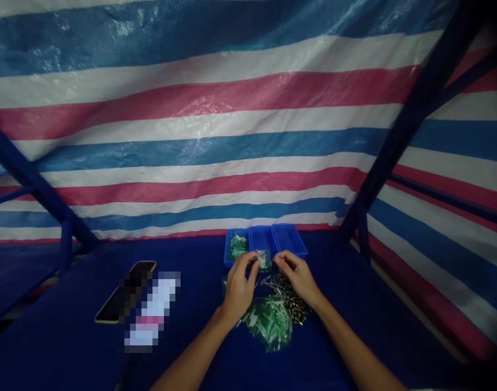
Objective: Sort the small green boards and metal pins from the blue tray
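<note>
My left hand pinches the edge of a small clear plastic bag with pale pieces inside. Just to the right of that bag, my right hand has thumb and forefinger pressed together; whatever they hold is too small to make out. Below the hands lies a heap of small clear bags with green and white contents. Beside it, partly under my right hand, is a pile of loose metal pieces, dark and brass-coloured, with thin silvery pins toward the left.
Three joined blue trays stand behind my hands; the left one holds green-and-white bags. A phone and a blurred-out pale item lie at left on the dark blue table. Blue frame posts and striped sheeting enclose it.
</note>
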A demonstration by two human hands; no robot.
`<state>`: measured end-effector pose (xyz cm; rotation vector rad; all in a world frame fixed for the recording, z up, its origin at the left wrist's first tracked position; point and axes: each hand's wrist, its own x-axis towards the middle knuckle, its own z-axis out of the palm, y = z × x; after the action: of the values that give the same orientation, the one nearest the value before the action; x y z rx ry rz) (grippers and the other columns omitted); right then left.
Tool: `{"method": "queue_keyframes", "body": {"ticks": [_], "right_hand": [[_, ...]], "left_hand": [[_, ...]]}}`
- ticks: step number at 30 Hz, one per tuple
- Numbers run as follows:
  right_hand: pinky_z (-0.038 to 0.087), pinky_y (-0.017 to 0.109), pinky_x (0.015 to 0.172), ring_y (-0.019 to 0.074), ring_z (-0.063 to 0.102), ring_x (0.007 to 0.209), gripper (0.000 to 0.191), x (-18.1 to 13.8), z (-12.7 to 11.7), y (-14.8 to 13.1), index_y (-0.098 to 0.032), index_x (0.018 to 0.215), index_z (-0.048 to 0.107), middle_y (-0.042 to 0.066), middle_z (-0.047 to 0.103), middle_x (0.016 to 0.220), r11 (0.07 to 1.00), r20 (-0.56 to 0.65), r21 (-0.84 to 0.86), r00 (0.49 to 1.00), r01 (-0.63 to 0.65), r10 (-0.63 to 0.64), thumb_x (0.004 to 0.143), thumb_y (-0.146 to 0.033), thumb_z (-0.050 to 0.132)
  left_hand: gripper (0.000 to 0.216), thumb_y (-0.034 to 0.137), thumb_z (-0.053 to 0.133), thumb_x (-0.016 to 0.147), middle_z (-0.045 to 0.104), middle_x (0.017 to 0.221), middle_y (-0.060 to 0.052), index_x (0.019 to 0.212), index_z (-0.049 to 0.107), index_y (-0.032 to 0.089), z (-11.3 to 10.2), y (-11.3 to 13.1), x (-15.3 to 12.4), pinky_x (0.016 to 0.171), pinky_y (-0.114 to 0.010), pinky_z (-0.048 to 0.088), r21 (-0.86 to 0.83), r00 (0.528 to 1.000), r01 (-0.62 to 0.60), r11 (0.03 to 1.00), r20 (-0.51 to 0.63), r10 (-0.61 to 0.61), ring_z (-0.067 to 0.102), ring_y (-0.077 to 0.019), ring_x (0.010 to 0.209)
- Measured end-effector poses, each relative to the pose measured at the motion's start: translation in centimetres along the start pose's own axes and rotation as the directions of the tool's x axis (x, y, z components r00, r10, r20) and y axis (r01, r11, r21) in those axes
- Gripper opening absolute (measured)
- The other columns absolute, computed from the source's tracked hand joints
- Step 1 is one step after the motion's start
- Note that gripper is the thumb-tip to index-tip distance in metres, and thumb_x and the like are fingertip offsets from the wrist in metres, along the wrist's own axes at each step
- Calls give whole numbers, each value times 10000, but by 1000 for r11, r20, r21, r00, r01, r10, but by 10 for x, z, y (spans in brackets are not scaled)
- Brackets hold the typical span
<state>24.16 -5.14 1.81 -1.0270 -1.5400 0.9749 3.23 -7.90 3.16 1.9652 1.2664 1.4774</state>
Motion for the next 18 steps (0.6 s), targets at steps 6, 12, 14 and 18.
{"method": "queue_keyframes", "body": {"ticks": [6,12,14,18], "right_hand": [[403,295,649,183,516,674,403,4,-7,7,-208,978,732,-7,567,715,999,-169,-45,986,7,-14,1006,-591,614],[408,291,614,174,510,637,415,5,-7,11,-206,970,739,-8,581,701,997,-205,-72,978,5,-20,994,-603,618],[412,294,614,176,520,638,414,4,-7,13,-210,974,739,0,610,727,997,-201,-75,979,5,-20,994,-604,616],[411,291,622,179,527,651,393,4,-6,16,-217,983,736,-5,607,732,996,-192,-83,981,7,-23,1003,-589,611]], "left_hand": [[272,343,492,1094,742,1091,-75,1188,728,248,-31,-17,30,951,-390,480,208,992,9,978,-125,17,636,-255,1023],[253,258,516,1076,763,1166,-54,1210,731,258,-37,-39,49,1008,-424,435,434,1000,13,901,17,-23,585,-272,1106],[242,248,539,1067,764,1174,-47,1206,735,277,-35,-40,56,994,-436,419,494,997,27,869,53,-61,563,-285,1135],[230,220,572,1046,766,1199,-40,1165,751,300,-29,-43,67,973,-462,389,566,980,7,824,162,-119,523,-315,1193]]}}
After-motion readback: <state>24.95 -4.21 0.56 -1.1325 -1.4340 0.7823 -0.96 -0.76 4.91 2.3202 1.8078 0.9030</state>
